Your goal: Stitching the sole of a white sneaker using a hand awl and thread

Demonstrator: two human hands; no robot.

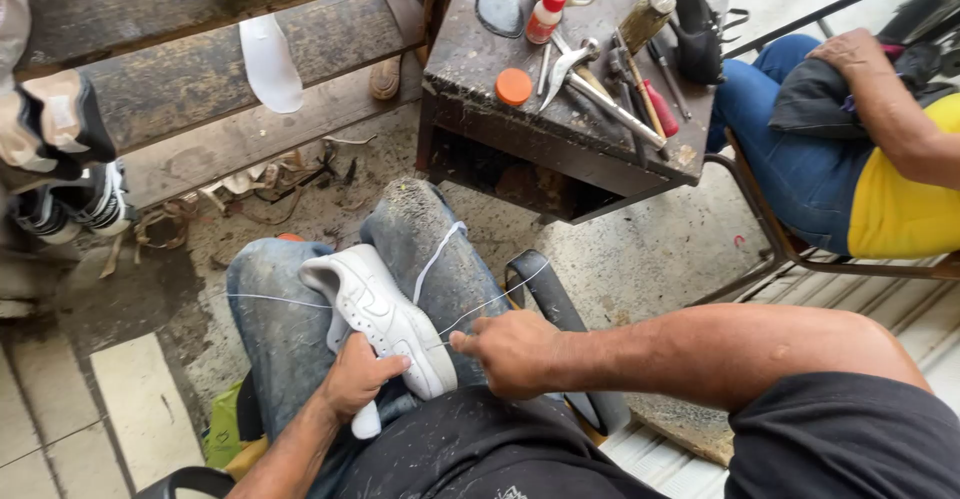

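Note:
A white sneaker (pixel 375 314) lies across my lap on dirty jeans, toe pointing up-left. My left hand (pixel 358 374) grips its heel end and presses it onto my thigh. Fingers pinched, my right hand (pixel 510 351) holds a white thread (pixel 495 302) at the shoe's side. The thread runs taut up to the right, and another strand (pixel 436 254) loops over my knee. A further strand stretches left from the shoe.
A dark wooden workbench (pixel 560 134) ahead holds pliers, awls, a glue bottle, an orange lid and a cup. Shelves (pixel 180 69) at left carry shoes and yellow lasts. A seated person (pixel 860 149) in yellow shirt and jeans is at right. Black strap (pixel 550 299) beside my knee.

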